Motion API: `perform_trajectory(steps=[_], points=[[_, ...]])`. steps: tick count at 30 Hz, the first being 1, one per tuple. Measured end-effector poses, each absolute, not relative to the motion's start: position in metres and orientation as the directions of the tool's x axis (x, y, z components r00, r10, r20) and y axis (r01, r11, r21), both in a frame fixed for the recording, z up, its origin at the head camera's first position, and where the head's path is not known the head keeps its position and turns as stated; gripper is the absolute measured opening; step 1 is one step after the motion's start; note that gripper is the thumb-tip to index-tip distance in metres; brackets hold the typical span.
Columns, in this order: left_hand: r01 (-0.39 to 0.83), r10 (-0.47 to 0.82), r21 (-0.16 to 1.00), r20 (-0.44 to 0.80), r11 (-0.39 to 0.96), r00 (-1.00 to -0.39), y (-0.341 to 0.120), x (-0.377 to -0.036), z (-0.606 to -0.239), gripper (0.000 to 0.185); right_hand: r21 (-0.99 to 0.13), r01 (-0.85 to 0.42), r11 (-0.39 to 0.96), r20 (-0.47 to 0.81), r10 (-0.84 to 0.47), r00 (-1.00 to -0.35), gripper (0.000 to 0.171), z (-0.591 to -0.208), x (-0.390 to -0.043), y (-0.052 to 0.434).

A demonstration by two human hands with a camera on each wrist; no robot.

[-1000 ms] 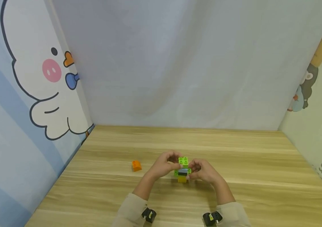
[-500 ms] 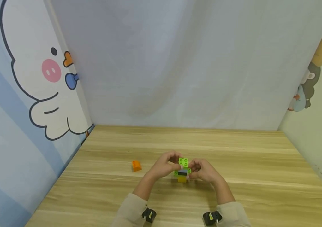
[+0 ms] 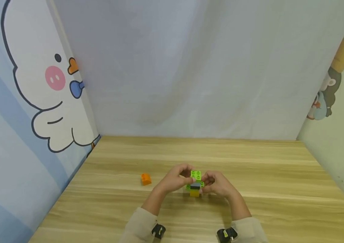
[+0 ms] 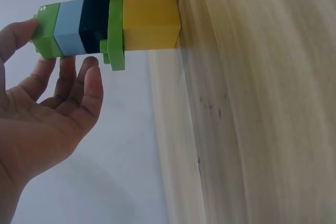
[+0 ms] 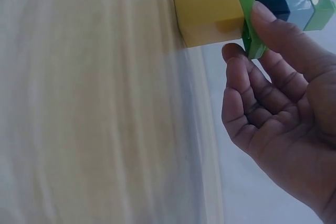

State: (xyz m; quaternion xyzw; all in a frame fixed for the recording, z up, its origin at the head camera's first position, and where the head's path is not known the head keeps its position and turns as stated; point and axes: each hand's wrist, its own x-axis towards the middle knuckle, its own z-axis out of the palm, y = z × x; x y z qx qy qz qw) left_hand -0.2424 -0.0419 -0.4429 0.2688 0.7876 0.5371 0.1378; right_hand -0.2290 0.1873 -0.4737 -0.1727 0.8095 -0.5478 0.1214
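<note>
A small brick stack (image 3: 195, 184) stands on the wooden table (image 3: 269, 175). From the bottom it is a yellow brick (image 4: 150, 21), a thin green plate (image 4: 116, 30), a black brick, a light blue brick and a green top brick (image 3: 195, 174). My left hand (image 3: 186, 176) holds the stack from the left, its thumb (image 4: 17, 36) against the green top brick. My right hand (image 3: 207, 182) grips it from the right, its thumb (image 5: 283, 34) on the green plate's edge (image 5: 247, 22). The yellow brick (image 5: 209, 17) rests on the table.
A lone orange brick (image 3: 146, 179) lies on the table to the left of my hands. Walls with cartoon prints close the table in on the left (image 3: 32, 101), back and right. Both sleeves are near the table's front edge.
Both hands stay on the stack in the same place. The picture has shifted a little; the stack and the orange brick have not visibly moved.
</note>
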Motion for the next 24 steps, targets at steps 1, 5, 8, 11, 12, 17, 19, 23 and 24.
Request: perform_trajectory(steps=[1, 5, 8, 11, 12, 17, 19, 23, 24], points=[[0.274, 0.575, 0.922, 0.071, 0.275, -0.815, -0.042, -0.242, -0.442, 0.033, -0.928, -0.147, 0.344, -0.008, -0.410, -0.912, 0.031, -0.474, -0.229, 0.188], [0.280, 0.586, 0.917, 0.065, 0.285, -0.808, -0.042, -0.244, -0.444, 0.034, -0.922, -0.152, 0.356, -0.005, -0.404, -0.915, 0.030, -0.475, -0.230, 0.188], [0.288, 0.589, 0.912, 0.066, 0.291, -0.806, -0.044, -0.246, -0.448, 0.035, -0.920, -0.161, 0.356, 0.004, -0.403, -0.915, 0.030, -0.477, -0.231, 0.187], [0.277, 0.584, 0.917, 0.062, 0.286, -0.809, -0.048, -0.247, -0.451, 0.035, -0.920, -0.167, 0.353, 0.006, -0.413, -0.911, 0.030, -0.478, -0.230, 0.185], [0.268, 0.581, 0.921, 0.058, 0.282, -0.812, -0.048, -0.246, -0.452, 0.035, -0.919, -0.172, 0.355, 0.010, -0.415, -0.910, 0.030, -0.478, -0.230, 0.185], [0.257, 0.559, 0.929, 0.068, 0.266, -0.826, -0.050, -0.243, -0.453, 0.045, -0.906, -0.185, 0.380, 0.015, -0.410, -0.912, 0.029, -0.477, -0.228, 0.186], [0.268, 0.551, 0.928, 0.085, 0.260, -0.830, -0.049, -0.242, -0.453, 0.047, -0.902, -0.185, 0.391, 0.013, -0.404, -0.915, 0.029, -0.475, -0.227, 0.186], [0.300, 0.547, 0.912, 0.105, 0.279, -0.831, -0.048, -0.235, -0.451, 0.051, -0.899, -0.175, 0.402, 0.001, -0.397, -0.918, 0.030, -0.471, -0.225, 0.185], [0.304, 0.545, 0.909, 0.106, 0.287, -0.832, -0.048, -0.233, -0.451, 0.053, -0.896, -0.177, 0.407, 0.001, -0.396, -0.918, 0.030, -0.469, -0.225, 0.185]])
